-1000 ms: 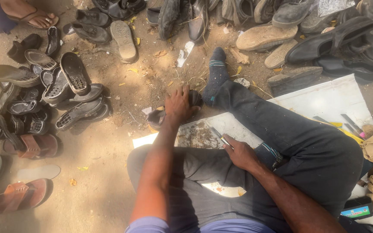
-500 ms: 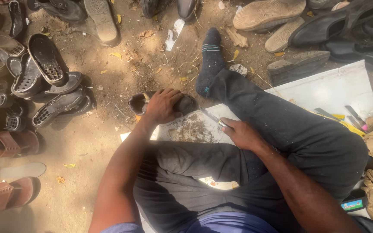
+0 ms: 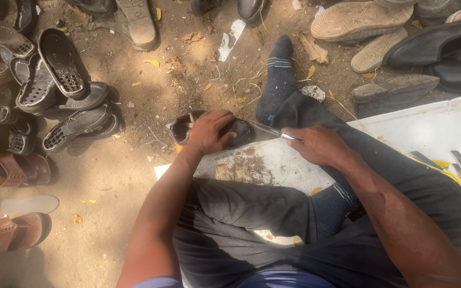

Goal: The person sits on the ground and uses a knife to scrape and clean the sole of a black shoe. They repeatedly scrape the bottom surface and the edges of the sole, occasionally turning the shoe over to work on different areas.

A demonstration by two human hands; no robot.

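I sit on a white board laid on dusty ground, legs in dark trousers. My left hand presses down on a dark worn shoe at the board's front edge. My right hand grips a thin metal blade whose tip points at the shoe. My socked foot stretches out just beyond the shoe.
A heap of dark sandals and brown sandals lies at the left. Worn soles and black shoes crowd the top right. Small tools rest on the board's right end. Scraps and dry leaves litter the dirt.
The view has tilted down and closer. My left hand stays on the shoe, and my right hand has brought the blade forward towards it.
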